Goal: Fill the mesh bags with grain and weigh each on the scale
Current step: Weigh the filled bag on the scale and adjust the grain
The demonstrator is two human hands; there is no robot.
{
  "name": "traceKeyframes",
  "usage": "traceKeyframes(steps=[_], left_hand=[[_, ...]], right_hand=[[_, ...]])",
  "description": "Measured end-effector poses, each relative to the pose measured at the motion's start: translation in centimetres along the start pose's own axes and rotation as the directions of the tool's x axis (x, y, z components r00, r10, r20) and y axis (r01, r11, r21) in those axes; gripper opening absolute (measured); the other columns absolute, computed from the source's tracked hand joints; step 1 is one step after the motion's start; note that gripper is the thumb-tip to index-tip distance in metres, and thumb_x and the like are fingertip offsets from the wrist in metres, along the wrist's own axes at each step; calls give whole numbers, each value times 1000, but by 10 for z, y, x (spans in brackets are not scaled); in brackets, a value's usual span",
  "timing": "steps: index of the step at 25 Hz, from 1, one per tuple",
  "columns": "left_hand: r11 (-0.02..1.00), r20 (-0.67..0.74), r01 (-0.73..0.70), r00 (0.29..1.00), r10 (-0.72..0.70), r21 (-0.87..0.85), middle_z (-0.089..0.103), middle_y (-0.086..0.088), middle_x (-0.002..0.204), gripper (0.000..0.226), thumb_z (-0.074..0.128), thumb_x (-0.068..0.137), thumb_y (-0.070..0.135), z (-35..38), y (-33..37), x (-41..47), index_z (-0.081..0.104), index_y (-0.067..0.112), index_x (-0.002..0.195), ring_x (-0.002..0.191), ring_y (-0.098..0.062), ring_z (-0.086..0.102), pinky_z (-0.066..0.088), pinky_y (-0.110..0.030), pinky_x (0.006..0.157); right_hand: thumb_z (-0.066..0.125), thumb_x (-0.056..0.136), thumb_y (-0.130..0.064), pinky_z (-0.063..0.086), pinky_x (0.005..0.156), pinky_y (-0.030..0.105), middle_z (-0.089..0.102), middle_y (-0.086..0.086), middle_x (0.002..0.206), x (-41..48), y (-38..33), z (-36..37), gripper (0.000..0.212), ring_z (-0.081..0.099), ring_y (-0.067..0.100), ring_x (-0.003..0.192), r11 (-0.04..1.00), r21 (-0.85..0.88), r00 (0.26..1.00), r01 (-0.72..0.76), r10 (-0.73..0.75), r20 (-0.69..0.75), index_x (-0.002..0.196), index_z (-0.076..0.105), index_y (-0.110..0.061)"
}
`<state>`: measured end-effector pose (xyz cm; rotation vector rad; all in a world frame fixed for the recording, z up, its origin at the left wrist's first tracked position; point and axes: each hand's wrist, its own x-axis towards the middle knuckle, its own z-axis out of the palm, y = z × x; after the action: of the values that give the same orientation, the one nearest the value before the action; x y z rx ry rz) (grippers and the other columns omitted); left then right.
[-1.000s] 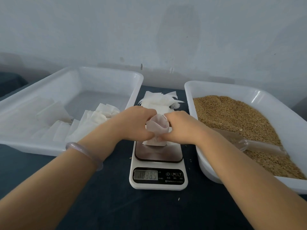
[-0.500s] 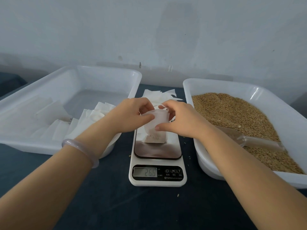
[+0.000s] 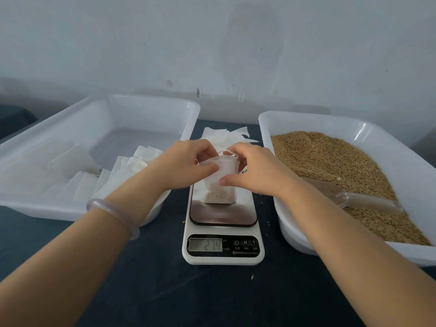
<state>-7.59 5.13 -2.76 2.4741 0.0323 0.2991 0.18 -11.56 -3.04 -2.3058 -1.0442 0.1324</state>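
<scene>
Bag on scale, pinched at its mouth by left hand and right hand, we judge light, limp, best held by its gathered top.

Reaches both bare arms in from the lower corners, left forearm and right forearm converging toward the middle. Holds the left hand and right hand close together, backs up, fingertips nearly meeting. Pinches the upper left edge of the mesh bag between the left thumb and curled fingers. Presses the right thumb against the bag's front while curling the right fingers over its gathered top. Wears a translucent bangle on the left wrist.
</scene>
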Motion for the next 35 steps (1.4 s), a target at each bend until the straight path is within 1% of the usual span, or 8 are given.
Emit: traceKeyframes(steps=[8,12,16,19,21,26,30,35], left_hand=[[1000,3,-7,1000,7,-12,62,19,76,12,69,81,25,0,0,0,61,27,89,77,1,58,47,-21,74],[1000,10,-7,1000,7,-8,61,19,76,13,69,82,22,1,-1,0,60,30,87,74,4,57,45,-14,70],[992,-28,-32,999,28,-124,66,11,84,21,63,84,5,-2,0,-1,63,25,88,79,-4,61,46,-15,71],[960,-17,-73,997,71,-272,66,3,84,23,70,75,15,-7,3,-6,60,26,94,77,-8,61,47,-18,72],[973,59,-37,997,51,-227,64,5,80,31,79,66,25,-7,4,-7,63,25,93,72,-9,59,47,-19,67],[995,20,-10,1000,12,-102,49,18,48,17,82,68,19,-4,4,-4,67,27,64,50,2,45,32,-10,50],[986,-45,-41,998,34,-160,52,19,50,24,81,70,16,-8,5,-8,63,30,61,51,3,46,33,-8,51],[982,-113,2,993,-24,-188,55,15,57,24,79,71,16,-20,3,-17,60,27,64,54,-1,49,40,-16,55]], right_hand=[[79,69,-40,49,77,26,61,-9,97,-1,-1,1,56,59,9,88,1000,18,1000,-11,11,-2,117,56,-22],[80,68,-39,49,78,27,61,-8,99,0,0,2,55,59,8,88,1000,16,1000,-13,13,8,116,56,-24],[79,72,-30,39,66,13,54,-14,88,0,0,0,49,53,-2,77,998,47,999,-36,35,14,115,57,-27],[78,74,-24,33,53,10,51,-17,64,-1,-1,-4,18,48,-5,57,989,147,998,-9,18,-58,82,63,-29],[77,75,-22,33,51,10,52,-20,53,-4,-3,-7,16,45,-3,50,972,233,994,33,-9,-106,69,63,-27],[77,75,-26,34,52,6,58,-19,60,-9,-8,-7,9,47,-4,52,942,320,992,97,-67,-104,74,68,-24],[77,76,-25,35,53,13,56,-8,63,-6,-12,-5,9,44,1,54,972,218,996,87,-87,-11,74,69,-20],[74,79,-23,31,48,13,51,-5,56,1,-26,-7,15,40,3,48,955,256,988,152,-147,-40,71,69,-11]])
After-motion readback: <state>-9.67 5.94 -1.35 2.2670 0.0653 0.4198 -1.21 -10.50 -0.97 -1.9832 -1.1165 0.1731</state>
